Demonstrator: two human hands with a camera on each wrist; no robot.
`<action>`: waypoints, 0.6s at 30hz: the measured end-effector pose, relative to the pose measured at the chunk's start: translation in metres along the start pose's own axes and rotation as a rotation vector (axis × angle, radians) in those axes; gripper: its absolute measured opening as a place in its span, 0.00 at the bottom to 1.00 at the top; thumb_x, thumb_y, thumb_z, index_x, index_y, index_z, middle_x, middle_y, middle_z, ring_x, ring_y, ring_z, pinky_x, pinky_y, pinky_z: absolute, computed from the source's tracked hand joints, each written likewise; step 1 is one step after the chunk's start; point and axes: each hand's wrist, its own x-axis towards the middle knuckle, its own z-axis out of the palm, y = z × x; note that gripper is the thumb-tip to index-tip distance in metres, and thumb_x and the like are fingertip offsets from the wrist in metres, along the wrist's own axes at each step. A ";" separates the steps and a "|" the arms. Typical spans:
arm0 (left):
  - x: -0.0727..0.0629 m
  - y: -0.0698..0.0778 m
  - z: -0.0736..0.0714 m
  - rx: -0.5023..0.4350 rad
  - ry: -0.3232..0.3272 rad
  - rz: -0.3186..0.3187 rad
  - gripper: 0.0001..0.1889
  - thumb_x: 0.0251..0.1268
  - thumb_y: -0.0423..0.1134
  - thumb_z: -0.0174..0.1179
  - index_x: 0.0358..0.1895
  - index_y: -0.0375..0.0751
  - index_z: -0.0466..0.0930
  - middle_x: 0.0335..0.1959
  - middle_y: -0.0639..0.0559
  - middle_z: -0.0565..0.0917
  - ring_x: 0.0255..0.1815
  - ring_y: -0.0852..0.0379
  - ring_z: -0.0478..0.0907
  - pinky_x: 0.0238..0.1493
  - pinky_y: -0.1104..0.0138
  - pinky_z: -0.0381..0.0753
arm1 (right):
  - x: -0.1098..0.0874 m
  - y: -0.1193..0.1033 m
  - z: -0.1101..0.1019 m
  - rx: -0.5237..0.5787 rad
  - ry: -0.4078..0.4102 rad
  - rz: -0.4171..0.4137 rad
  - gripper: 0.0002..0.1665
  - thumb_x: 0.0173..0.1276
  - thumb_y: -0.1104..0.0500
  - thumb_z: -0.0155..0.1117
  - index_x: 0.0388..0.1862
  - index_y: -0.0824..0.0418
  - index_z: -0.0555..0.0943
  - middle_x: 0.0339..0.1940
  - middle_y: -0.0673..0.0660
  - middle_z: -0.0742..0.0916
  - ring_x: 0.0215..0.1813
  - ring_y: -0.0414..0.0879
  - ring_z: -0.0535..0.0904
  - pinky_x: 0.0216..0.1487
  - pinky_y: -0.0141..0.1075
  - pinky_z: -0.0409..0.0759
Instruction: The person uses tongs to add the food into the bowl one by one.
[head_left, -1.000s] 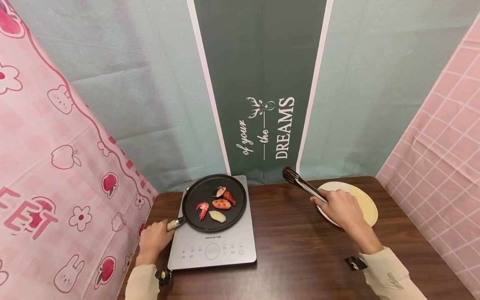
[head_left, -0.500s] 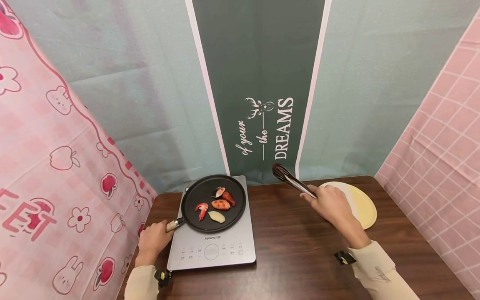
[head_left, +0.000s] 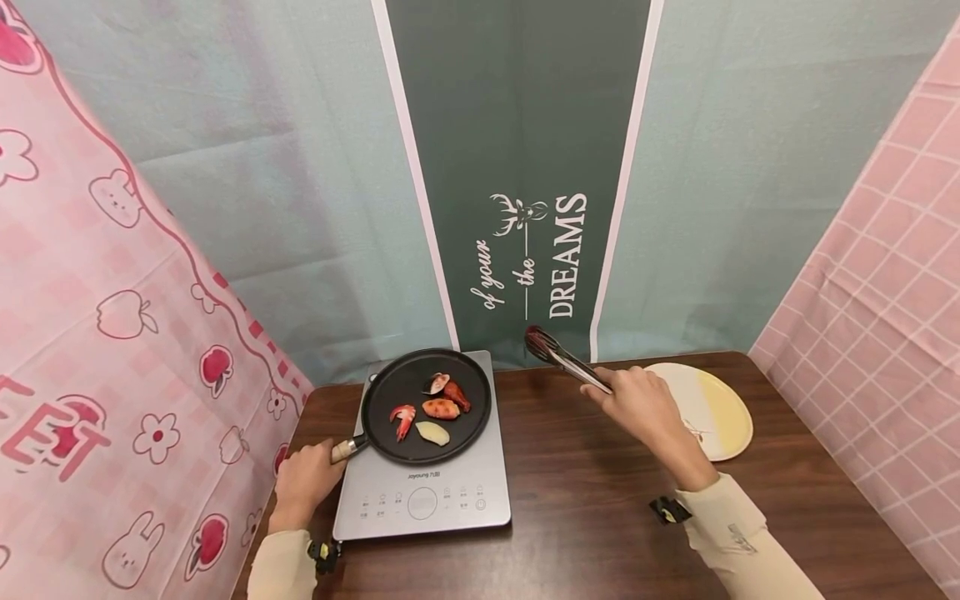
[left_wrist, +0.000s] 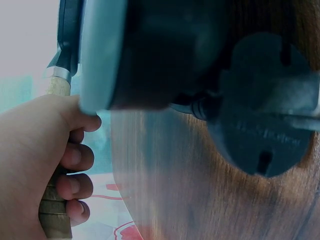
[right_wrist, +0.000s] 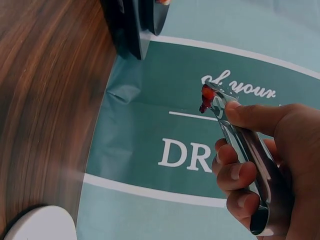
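Observation:
My left hand (head_left: 306, 479) grips the wooden handle (left_wrist: 54, 215) of a black frying pan (head_left: 390, 387) that sits on a silver induction cooker (head_left: 487, 508). In the pan lie a red shrimp (head_left: 403, 421), a dark drumstick (head_left: 457, 395), an orange-brown wing-like piece (head_left: 441, 409), a pale yellow oval slice (head_left: 432, 432) and a shellfish-like piece (head_left: 437, 382). My right hand (head_left: 645, 408) holds metal tongs (head_left: 570, 362) between the pan and the plate, tips pointing up and left. A small red-brown food piece (right_wrist: 205, 97) is pinched in the tips, its kind unclear.
A white-and-yellow oval plate (head_left: 727, 412) stands on the right of the brown wooden table (head_left: 570, 517), partly behind my right hand. A green printed cloth (head_left: 525, 125) hangs at the back edge. Pink cloths (head_left: 892, 350) close off both sides.
My right hand has moved left, away from over the plate, carrying the tongs with the red-brown piece toward the pan. More of the plate shows. My left hand stays on the pan handle.

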 end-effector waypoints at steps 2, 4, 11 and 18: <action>0.000 0.000 -0.001 -0.002 -0.002 -0.002 0.13 0.64 0.42 0.68 0.30 0.39 0.76 0.22 0.41 0.81 0.21 0.39 0.79 0.24 0.45 0.74 | 0.002 -0.003 0.001 0.004 -0.003 -0.003 0.14 0.66 0.46 0.77 0.39 0.55 0.88 0.16 0.57 0.81 0.21 0.61 0.80 0.24 0.55 0.73; 0.000 0.000 -0.001 -0.003 -0.007 -0.003 0.12 0.64 0.42 0.68 0.31 0.40 0.76 0.22 0.41 0.81 0.21 0.40 0.79 0.24 0.46 0.74 | 0.004 -0.006 0.003 0.006 -0.001 -0.008 0.14 0.66 0.46 0.77 0.38 0.54 0.87 0.16 0.57 0.82 0.22 0.61 0.81 0.24 0.55 0.74; 0.000 0.000 0.001 -0.003 -0.008 -0.001 0.12 0.64 0.42 0.68 0.31 0.39 0.77 0.23 0.40 0.83 0.22 0.38 0.80 0.24 0.45 0.74 | 0.009 -0.015 0.008 0.016 0.008 -0.030 0.14 0.66 0.46 0.77 0.38 0.55 0.88 0.17 0.57 0.82 0.22 0.61 0.81 0.25 0.56 0.74; 0.001 -0.001 0.001 -0.002 -0.004 0.001 0.12 0.64 0.42 0.68 0.31 0.39 0.77 0.24 0.39 0.84 0.22 0.36 0.81 0.24 0.45 0.74 | 0.014 -0.023 0.011 0.020 0.016 -0.045 0.15 0.66 0.45 0.77 0.41 0.55 0.89 0.21 0.62 0.86 0.27 0.66 0.85 0.28 0.58 0.76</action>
